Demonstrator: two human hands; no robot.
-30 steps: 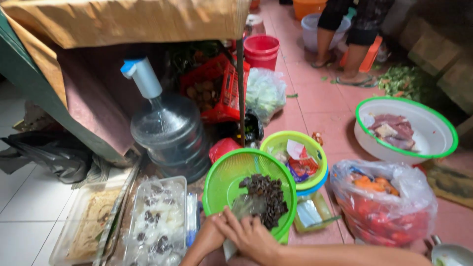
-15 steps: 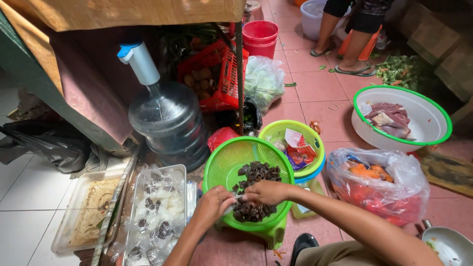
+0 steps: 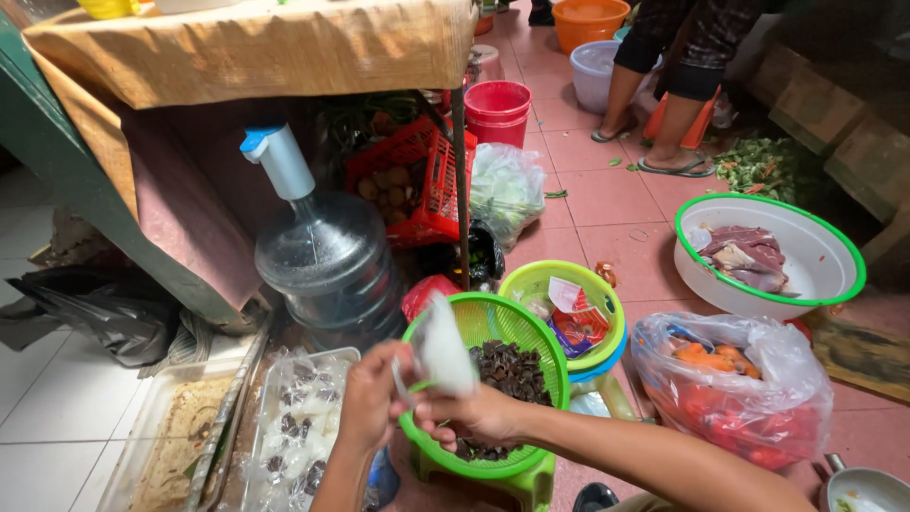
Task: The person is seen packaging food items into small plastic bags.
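Observation:
My left hand [image 3: 372,396] and my right hand [image 3: 479,415] are together above the near rim of a green colander [image 3: 517,327] that holds dark, curled dried pieces [image 3: 507,372]. Both hands grip a clear, crumpled plastic bag [image 3: 444,353] raised over the colander. The colander rests on a small green stool [image 3: 531,484]. To the left of my left hand lies a clear tray [image 3: 296,427] with several wrapped dark items.
A large water bottle with a pump [image 3: 327,254] stands behind the colander. A yellow-green bowl of packets [image 3: 569,303], a bag of carrots and red vegetables [image 3: 735,384] and a white basin of raw meat [image 3: 773,256] are at right. Another person's legs [image 3: 664,95] are at the back.
My hands have lifted out of the colander and now hold a clear plastic bag above its near rim. The view has tilted up slightly.

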